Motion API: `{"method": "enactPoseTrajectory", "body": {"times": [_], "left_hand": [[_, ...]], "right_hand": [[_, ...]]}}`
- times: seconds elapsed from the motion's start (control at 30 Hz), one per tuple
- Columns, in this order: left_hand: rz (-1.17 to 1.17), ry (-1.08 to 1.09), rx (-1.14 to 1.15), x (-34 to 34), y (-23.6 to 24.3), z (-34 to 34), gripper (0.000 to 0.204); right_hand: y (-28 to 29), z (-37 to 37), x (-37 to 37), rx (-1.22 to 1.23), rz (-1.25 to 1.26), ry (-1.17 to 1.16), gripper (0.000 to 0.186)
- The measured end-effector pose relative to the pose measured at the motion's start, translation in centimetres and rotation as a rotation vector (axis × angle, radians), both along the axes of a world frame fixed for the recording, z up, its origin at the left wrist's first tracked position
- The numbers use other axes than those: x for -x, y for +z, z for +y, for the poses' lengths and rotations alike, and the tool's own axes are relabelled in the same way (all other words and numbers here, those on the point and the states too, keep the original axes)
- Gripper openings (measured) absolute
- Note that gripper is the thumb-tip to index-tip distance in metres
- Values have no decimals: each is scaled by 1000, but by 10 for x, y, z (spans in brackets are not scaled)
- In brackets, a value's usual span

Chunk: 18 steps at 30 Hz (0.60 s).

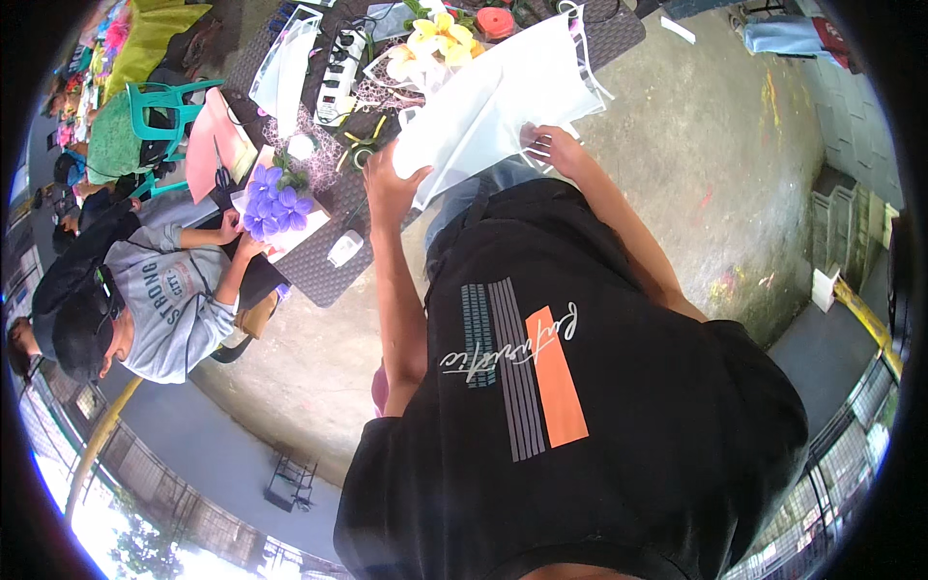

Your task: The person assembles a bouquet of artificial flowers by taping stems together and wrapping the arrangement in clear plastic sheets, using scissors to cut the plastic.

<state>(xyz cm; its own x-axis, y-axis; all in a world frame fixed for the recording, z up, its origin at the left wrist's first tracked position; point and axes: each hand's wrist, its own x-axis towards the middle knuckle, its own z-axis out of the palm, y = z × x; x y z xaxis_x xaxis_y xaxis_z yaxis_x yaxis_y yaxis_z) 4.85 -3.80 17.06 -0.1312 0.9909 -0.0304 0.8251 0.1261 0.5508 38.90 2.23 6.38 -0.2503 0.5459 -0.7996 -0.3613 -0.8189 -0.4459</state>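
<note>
White sheet (503, 101) slants across bench (314, 278), overhanging near edge. Left hand (391, 184) at sheet's near left edge: grip closed on it, thumb on top. Right hand (558, 150) at sheet's right edge, fingers loosely curled; cannot tell whether grip has hold. Yellow flowers (447, 39) at sheet's far left side; power strip (340, 75) left of sheet; purple flowers (275, 206) farther left, before co-worker (169, 290).

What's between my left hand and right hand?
White sheet: in the head view it spans the stretch between left hand and right hand.
</note>
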Motion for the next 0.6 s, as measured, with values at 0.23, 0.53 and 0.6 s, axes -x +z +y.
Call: {"method": "enactPoseTrajectory", "body": {"times": [0.23,0.53,0.6], "left_hand": [[96,-235,-334,-88,-2,52,44],[345,-305,-326,-151,-17,141,51],[453,-312,-280,-158,-23,156,45]], "right_hand": [[7,2,-3,-34,-47,8,30],[47,9,3,-274,-199,133,37],[51,7,7,-321,-253,134,36]]}}
